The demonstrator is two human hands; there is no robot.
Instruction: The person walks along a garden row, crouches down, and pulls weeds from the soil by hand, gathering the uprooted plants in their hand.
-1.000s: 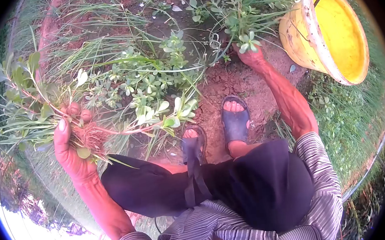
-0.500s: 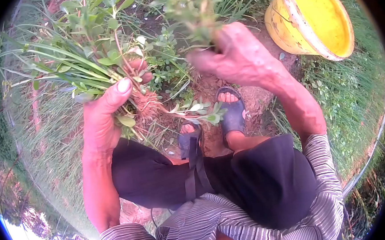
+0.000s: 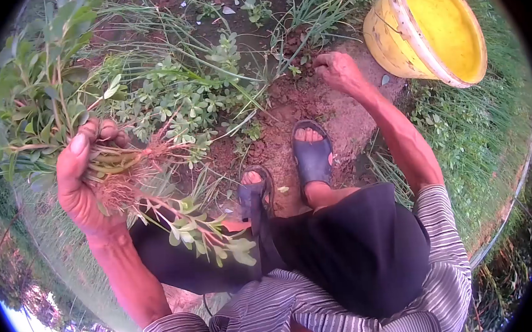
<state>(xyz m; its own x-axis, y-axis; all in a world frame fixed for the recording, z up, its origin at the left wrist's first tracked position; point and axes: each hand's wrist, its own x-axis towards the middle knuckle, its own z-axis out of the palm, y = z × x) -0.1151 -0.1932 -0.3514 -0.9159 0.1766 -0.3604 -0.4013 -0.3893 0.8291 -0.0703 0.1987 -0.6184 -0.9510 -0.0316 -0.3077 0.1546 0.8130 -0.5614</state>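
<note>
A thick bunch of uprooted weeds [image 3: 56, 76] is clasped in my left hand [image 3: 87, 172], out to the left. Its leafy stems point up and left, and tangled pale roots show by my palm. One leafy stem [image 3: 199, 226] droops from the bunch over my dark-clothed leg. My right hand [image 3: 338, 73] is low over the bare reddish soil with its fingers curled in. Whether it pinches anything is hidden. A small green seedling [image 3: 296, 70] stands just left of its fingers.
A yellow bucket [image 3: 393, 40] with a dirty white rim tilts at the upper right, a dark handle inside it. Low leafy weeds [image 3: 194, 103] and thin grass-like blades [image 3: 311, 15] grow ahead. My sandalled feet [image 3: 312, 156] stand on the soil.
The greens that were in my right hand are gone from it, and the bunch in my left looks fuller. My left hand moved left; my right went right, down to the soil.
</note>
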